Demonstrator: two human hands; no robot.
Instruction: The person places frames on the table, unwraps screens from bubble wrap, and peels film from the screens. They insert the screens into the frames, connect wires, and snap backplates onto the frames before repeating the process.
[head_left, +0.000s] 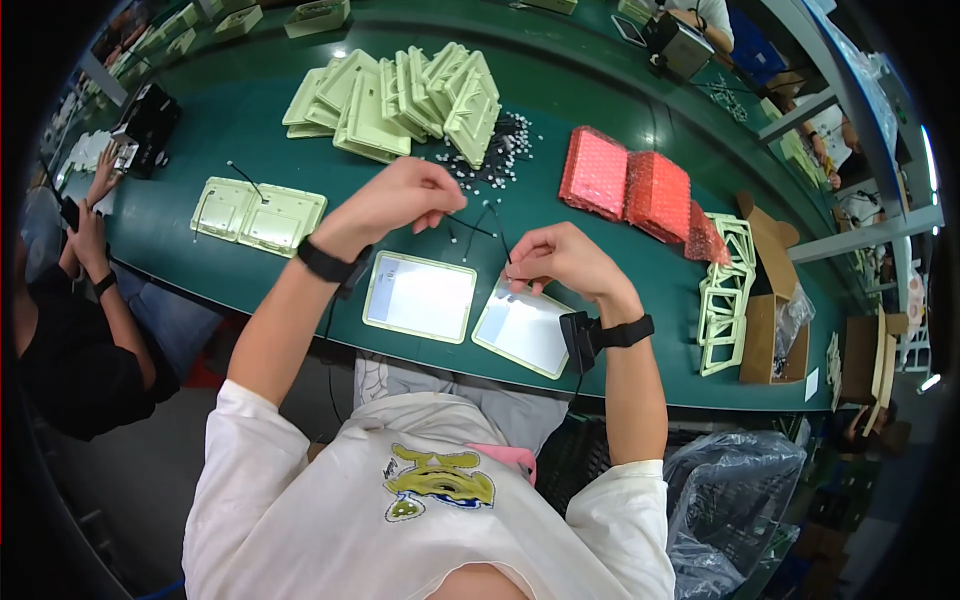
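Observation:
My left hand (408, 198) is raised over the table with its fingers curled together; whether anything sits in the pinch is hidden. Just below its fingertips a thin black cord piece (472, 226) slants across the green surface. My right hand (565, 262) pinches a thin black cord (506, 246) above a flat pale panel (525, 328) with a light green rim, partly covering it. Beside that panel, to the left, lies a similar pale panel (420, 297). Small white-tipped black pieces lie between my hands. Each wrist wears a black band.
Light green plastic frames (395, 100) are heaped at the back, beside a pile of white-tipped black pieces (505, 150). An opened green case (258, 214) lies left. Red bubble-wrap packs (630, 185), stacked green frames (727, 290) and a cardboard box (770, 310) stand right. Another person sits at left.

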